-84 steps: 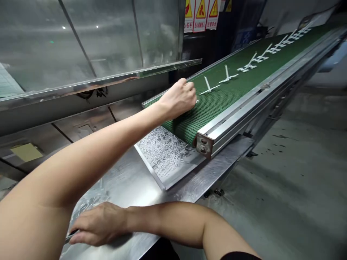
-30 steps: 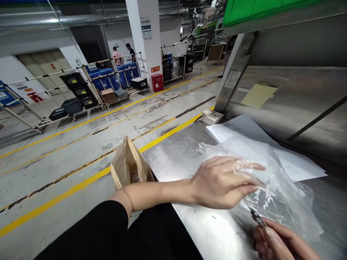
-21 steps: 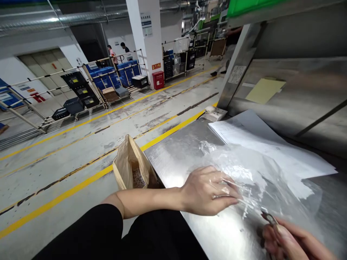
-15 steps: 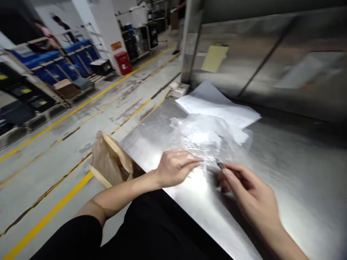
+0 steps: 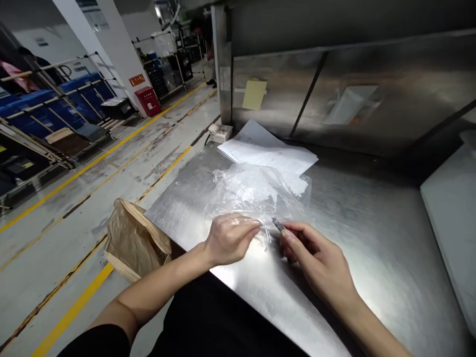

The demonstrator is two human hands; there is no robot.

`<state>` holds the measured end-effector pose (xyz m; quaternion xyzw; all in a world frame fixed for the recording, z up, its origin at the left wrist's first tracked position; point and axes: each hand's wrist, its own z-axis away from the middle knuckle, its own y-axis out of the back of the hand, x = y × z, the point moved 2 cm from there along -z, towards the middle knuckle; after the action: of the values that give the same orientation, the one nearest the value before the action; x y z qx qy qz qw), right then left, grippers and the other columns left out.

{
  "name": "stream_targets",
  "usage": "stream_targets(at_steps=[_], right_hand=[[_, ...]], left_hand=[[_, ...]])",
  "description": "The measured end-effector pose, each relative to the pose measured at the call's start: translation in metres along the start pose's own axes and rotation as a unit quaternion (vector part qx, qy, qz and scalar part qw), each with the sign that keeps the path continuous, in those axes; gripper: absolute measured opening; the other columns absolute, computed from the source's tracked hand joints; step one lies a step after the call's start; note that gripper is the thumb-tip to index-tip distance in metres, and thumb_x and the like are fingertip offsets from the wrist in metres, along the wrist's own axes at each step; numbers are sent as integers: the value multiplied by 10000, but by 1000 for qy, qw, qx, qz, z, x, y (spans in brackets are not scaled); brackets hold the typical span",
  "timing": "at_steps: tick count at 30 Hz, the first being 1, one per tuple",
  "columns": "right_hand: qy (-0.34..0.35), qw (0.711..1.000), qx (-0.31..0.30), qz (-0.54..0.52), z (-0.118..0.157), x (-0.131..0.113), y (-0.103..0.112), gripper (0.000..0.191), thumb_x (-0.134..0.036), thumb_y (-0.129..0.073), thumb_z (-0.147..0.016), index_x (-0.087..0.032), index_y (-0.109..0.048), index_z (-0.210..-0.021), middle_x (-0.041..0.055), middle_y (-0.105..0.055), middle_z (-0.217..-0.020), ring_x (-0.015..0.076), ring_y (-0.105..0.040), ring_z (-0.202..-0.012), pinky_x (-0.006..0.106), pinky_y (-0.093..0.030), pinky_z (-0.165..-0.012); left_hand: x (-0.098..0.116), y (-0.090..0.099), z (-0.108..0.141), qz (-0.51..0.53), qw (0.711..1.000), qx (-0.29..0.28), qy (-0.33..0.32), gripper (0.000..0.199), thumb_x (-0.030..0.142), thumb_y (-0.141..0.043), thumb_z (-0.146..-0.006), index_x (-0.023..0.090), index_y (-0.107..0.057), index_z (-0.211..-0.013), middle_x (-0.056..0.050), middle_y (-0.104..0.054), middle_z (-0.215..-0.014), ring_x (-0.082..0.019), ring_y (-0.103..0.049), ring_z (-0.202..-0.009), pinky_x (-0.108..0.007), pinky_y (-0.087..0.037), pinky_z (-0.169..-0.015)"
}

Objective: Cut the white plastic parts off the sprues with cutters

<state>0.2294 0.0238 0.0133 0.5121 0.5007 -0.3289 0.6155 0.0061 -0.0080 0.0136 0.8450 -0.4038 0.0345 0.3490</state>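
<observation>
My left hand (image 5: 235, 237) is closed in a pinch just above the steel table, at the near edge of a crumpled clear plastic bag (image 5: 256, 191). Thin whitish strips (image 5: 267, 237) stick out from its fingertips. Between the thumb and fingers of my right hand (image 5: 316, 255) is a small dark metal tool (image 5: 278, 224) like a blade, pointing at the strips. Its tip is a short gap away from my left fingertips. Most of the tool is hidden in my right hand, and its exact kind is unclear.
White paper sheets (image 5: 271, 146) lie behind the bag, near a power socket (image 5: 221, 132). An open brown paper bag (image 5: 136, 243) hangs at the table's left edge. A pale panel (image 5: 455, 218) stands at right. Racks with blue bins (image 5: 74, 99) and people are beyond the floor.
The view has swung to the right, so everything appears shifted left and the pale panel at right shows. Both hands keep their holds, the tool still close to the left fingertips.
</observation>
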Motion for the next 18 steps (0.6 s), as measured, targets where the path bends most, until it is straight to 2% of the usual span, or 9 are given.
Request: stream_targets(at_steps=[3,9,18], right_hand=[[-9,1000,8,-5,0,-4,-2,378,-565,-713,-1036,-210,-806,-1129,30,-739,-741,217,-679,-655,341,-534,-610],[25,1000,1,-6,1,-11,-1,281,-473,-690,-1065,-221,-811,-1093,53,-794,-878,231,-728,-789,344,-522,-662],[36,999,-5,-6,2,-15,1,255,-450,-685,-1077,-227,-807,-1065,41,-784,-862,225,-730,-794,339,-519,-663]], left_hand=[[2,7,2,3,1000,8,-2,124,139,-714,-1064,159,-809,-1142,-77,-893,-1020,-217,-870,-862,-329,-721,-779],[4,8,0,21,997,-66,22,102,136,-707,-1065,171,-794,-1107,-46,-879,-973,-187,-861,-827,-274,-678,-746],[5,6,-3,48,994,-98,13,133,135,-646,-1089,178,-769,-1110,-45,-857,-948,-165,-832,-833,-255,-661,-750]])
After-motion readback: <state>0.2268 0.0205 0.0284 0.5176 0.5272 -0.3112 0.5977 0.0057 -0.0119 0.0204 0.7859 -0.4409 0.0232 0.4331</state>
